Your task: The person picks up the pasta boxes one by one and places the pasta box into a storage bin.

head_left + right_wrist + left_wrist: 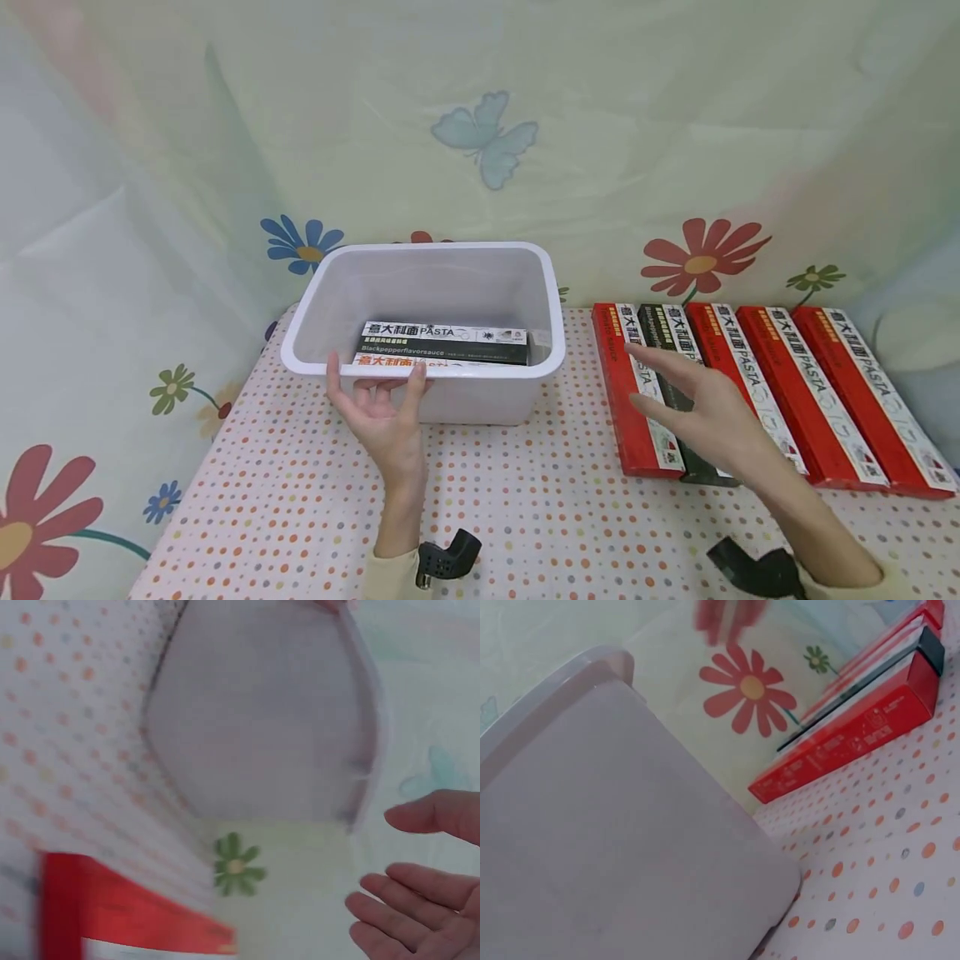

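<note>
A white plastic bin (pixel 480 406) stands on the left half of the table. My left hand (pixel 386 425) grips its front rim, thumb at the rim and fingers underneath. Inside the bin lie a black pasta box (pixel 442 350) and, before it, a box with orange lettering (pixel 384 360), partly hidden by the rim. My right hand (pixel 708 408), fingers extended and thumb apart, hovers over the left end of a row of pasta boxes and holds nothing. Below it are a red pasta box (pixel 626 408) and a black pasta box (pixel 699 468), partly covered by the hand.
More red pasta boxes (pixel 813 392) continue the row to the right, lying side by side. A dotted cloth (pixel 555 517) covers the table. Behind the bin and boxes hangs a flowered curtain (pixel 600 167). Each wrist wears a small black camera (pixel 450 557).
</note>
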Motion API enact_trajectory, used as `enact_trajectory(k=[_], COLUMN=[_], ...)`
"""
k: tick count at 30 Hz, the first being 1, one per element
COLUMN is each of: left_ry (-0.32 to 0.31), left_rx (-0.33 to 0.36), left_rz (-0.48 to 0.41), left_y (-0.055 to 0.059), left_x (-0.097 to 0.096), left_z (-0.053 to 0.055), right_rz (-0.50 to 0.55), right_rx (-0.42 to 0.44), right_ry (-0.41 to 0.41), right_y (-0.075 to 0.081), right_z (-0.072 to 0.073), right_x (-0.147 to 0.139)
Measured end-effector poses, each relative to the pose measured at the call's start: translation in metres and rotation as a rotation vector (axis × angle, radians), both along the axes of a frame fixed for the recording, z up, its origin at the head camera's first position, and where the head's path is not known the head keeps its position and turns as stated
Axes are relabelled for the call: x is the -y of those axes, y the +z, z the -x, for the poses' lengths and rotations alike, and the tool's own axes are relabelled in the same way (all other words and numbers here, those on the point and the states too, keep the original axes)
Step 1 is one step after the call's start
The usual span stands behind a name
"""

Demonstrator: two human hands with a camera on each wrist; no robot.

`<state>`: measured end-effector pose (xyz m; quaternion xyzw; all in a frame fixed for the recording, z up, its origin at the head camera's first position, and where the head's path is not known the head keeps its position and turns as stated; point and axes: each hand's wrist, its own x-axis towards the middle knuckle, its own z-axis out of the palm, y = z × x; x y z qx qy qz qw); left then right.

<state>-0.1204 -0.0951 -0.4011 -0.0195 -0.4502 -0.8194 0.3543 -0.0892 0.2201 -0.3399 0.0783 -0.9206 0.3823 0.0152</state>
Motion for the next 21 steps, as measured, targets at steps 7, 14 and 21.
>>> enact_trajectory(k=[7,14,21], left_ry=[-0.003,-0.001,-0.018], left_rx=[-0.012,-0.032,-0.019], left_rz=[-0.013,-0.023,-0.017], left_y=[-0.001,0.0,0.0], left_x=[0.003,0.005,0.002], left_z=[0.0,0.0,0.0], right_rz=[0.153,0.293,0.395], right_rx=[0.107,0.208,0.255], right_ry=[-0.253,-0.37,-0.449], right_y=[-0.063,-0.09,-0.097], right_z=[-0.032,-0.038,-0.039], right_x=[0.004,0.013,0.013])
